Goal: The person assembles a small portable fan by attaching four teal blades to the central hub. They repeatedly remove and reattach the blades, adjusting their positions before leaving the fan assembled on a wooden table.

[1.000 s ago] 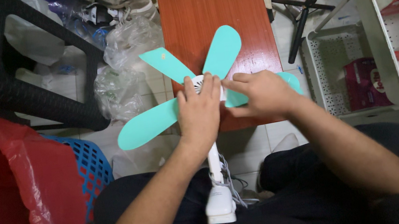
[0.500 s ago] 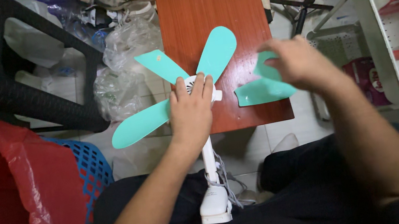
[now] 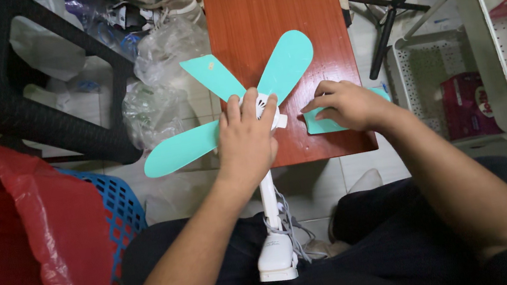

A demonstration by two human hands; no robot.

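Observation:
A small white fan (image 3: 275, 251) lies along my lap with its hub on the near edge of a reddish-brown wooden table (image 3: 268, 3). Three turquoise blades (image 3: 285, 63) are still fixed to the hub. My left hand (image 3: 247, 140) covers the hub and holds it down. My right hand (image 3: 343, 106) grips a fourth, loose turquoise blade (image 3: 321, 124) and holds it flat on the table, just right of the hub.
A red plastic bag (image 3: 25, 244) and a blue basket (image 3: 120, 209) sit at left, beside a black stool (image 3: 19, 95). Clear plastic bags (image 3: 162, 89) lie on the tiled floor. White wire baskets with red packages (image 3: 464, 105) stand at right, near a black tripod (image 3: 391, 20).
My right hand pulled one blade off the hub, swung it out to the right, then brought it down onto the table beside the hub. My left hand stayed on the hub.

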